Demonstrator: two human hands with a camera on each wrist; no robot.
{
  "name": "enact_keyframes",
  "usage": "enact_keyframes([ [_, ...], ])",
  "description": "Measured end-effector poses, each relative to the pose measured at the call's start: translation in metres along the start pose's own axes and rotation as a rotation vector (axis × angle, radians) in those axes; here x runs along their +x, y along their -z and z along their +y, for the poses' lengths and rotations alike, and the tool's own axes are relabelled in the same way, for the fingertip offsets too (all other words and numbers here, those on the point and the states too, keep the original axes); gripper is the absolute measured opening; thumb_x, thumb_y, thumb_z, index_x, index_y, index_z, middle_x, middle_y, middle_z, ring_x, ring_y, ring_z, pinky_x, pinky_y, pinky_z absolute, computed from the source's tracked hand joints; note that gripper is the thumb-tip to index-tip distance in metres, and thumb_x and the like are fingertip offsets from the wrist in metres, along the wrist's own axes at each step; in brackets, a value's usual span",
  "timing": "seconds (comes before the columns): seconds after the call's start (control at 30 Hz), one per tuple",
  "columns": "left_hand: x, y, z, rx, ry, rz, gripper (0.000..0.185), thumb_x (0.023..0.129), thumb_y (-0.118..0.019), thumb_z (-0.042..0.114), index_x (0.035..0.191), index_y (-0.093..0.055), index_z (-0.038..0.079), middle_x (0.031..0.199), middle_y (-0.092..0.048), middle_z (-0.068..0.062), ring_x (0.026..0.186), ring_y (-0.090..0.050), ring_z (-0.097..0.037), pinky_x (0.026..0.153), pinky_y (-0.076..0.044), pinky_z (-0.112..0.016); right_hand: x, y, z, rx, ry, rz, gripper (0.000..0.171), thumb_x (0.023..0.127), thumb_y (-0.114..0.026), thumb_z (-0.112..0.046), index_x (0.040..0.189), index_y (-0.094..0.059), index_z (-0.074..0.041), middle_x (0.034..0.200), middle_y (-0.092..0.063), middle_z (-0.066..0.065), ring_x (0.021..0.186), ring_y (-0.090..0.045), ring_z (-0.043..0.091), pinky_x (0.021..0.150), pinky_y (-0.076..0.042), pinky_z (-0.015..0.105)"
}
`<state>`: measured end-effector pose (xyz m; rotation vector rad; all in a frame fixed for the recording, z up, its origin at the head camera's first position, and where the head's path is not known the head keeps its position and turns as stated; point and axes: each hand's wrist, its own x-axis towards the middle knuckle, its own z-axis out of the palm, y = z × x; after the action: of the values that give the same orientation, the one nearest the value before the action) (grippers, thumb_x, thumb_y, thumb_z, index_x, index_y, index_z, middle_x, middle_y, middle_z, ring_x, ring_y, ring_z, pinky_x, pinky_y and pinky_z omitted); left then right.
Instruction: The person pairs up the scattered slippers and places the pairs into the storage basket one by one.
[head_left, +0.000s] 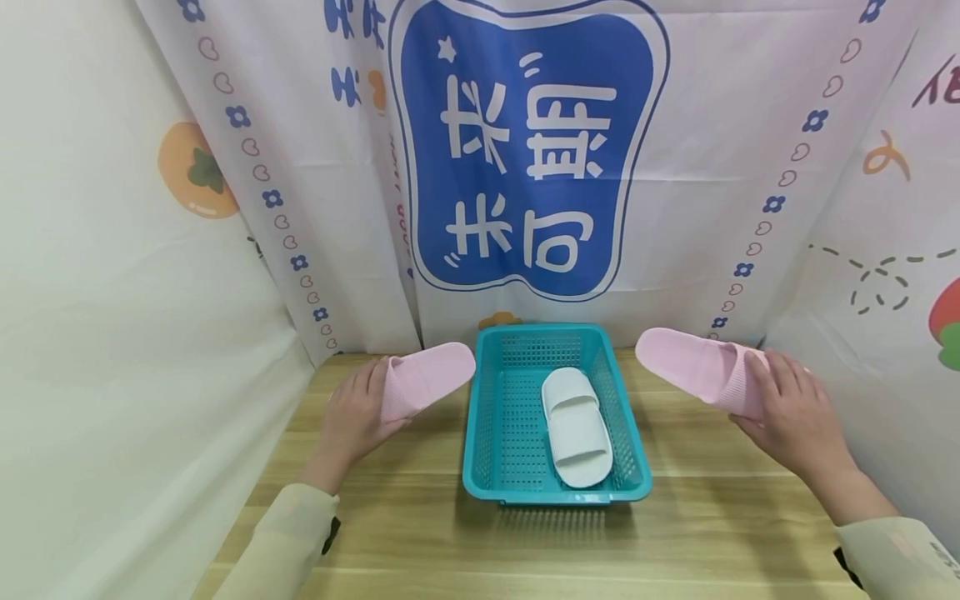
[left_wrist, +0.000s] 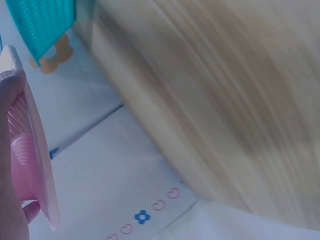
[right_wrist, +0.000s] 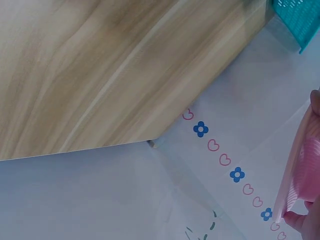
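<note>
To the left of the basket, my left hand (head_left: 358,414) grips a pink slipper (head_left: 438,372) by its strap end, the sole pointing toward the basket. My right hand (head_left: 797,410) holds a matching pink slipper (head_left: 678,358) on the other side, its bare end angled up and left. In each wrist view the thumb and fingers clasp the slipper's edges, with the pink slipper (left_wrist: 25,165) and the other pink slipper (right_wrist: 305,165) seen edge-on. Between the hands, white slippers (head_left: 577,433) lie overlapped in the right half of the teal basket (head_left: 480,442).
The teal basket stands on a wood-grain table (head_left: 405,542) near its back edge. A white printed curtain (head_left: 345,208) with a blue panel hangs behind, and white cloth encloses both sides.
</note>
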<state>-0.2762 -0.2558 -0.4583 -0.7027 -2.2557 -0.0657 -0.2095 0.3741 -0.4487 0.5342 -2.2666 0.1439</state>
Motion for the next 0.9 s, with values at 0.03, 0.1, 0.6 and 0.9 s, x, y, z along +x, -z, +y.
enact_keyframes([
  [0.03,0.002,0.001,0.002,0.001,-0.005,0.000,0.109,0.054,-0.089,0.051,0.135,-0.045,-0.007,0.121,-0.055,-0.027,0.103,-0.057,-0.042,0.087,-0.050,-0.053,0.002,0.001,-0.001,0.002,0.005,0.005,0.092,0.089,-0.026,-0.072,0.134,-0.042,0.007,0.122,-0.043,0.033,0.109,-0.041,0.053,0.084,-0.038,0.068],
  [0.1,0.007,0.004,0.005,0.002,-0.018,0.000,0.109,0.055,-0.089,0.051,0.136,-0.044,-0.007,0.121,-0.055,-0.027,0.103,-0.057,-0.042,0.087,-0.050,-0.053,0.004,0.003,-0.003,0.006,0.013,0.006,0.092,0.090,-0.027,-0.072,0.134,-0.042,0.007,0.123,-0.043,0.034,0.110,-0.041,0.053,0.085,-0.038,0.068],
  [0.6,0.029,0.018,0.030,0.022,-0.040,-0.047,0.106,0.062,-0.086,0.052,0.141,-0.040,-0.002,0.129,-0.051,-0.023,0.112,-0.053,-0.038,0.091,-0.050,-0.051,0.018,0.009,-0.017,0.020,0.048,0.028,0.085,0.092,-0.028,-0.065,0.134,-0.041,0.008,0.125,-0.042,0.036,0.113,-0.039,0.056,0.086,-0.036,0.070],
  [0.9,0.040,0.020,0.037,-0.002,-0.106,-0.015,0.107,0.059,-0.089,0.049,0.139,-0.041,-0.003,0.127,-0.052,-0.022,0.111,-0.054,-0.037,0.093,-0.049,-0.050,0.026,0.013,-0.026,0.033,0.081,0.097,0.082,0.093,-0.032,-0.064,0.133,-0.045,0.006,0.125,-0.045,0.035,0.111,-0.042,0.057,0.085,-0.038,0.070],
])
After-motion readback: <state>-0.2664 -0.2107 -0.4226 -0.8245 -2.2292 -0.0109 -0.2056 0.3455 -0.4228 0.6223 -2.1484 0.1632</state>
